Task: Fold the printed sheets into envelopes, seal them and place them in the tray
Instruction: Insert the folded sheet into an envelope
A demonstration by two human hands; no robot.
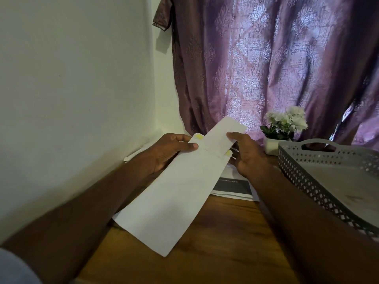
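**A:** Envelope first: your long white paper envelope [176,193] is held up over the brown wooden table [215,242], slanting from its lower corner near you up toward the far wall. Where do you have it?

**B:** Your left hand [166,152] pinches its upper left edge, thumb flat on the front face, the other fingers curled behind the paper. The hand is closed down on the envelope, not spread.

**A:** And your right hand [246,152]?

**B:** It grips the folded white sheet [221,132] that sticks out of the envelope's open top. Your thumb presses on the sheet's right edge; the fingers sit behind it, so you cannot see how far they curl. The hand is mostly closed around that edge. Part of the sheet is inside the envelope, and the rest projects up and to the right.

**A:** What else shows at the opening?

**B:** Two small yellow patches [198,136] at the corners of the envelope's mouth, one by your left thumb, one by your right palm.

**A:** And around you?

**B:** More printed sheets with a dark banner [233,187] lie on the table under your right wrist. The grey perforated plastic tray [307,177] sits to your right, with no envelope visible in it. A small white pot of white flowers [285,128] stands just behind it, before the purple patterned curtain [266,68].
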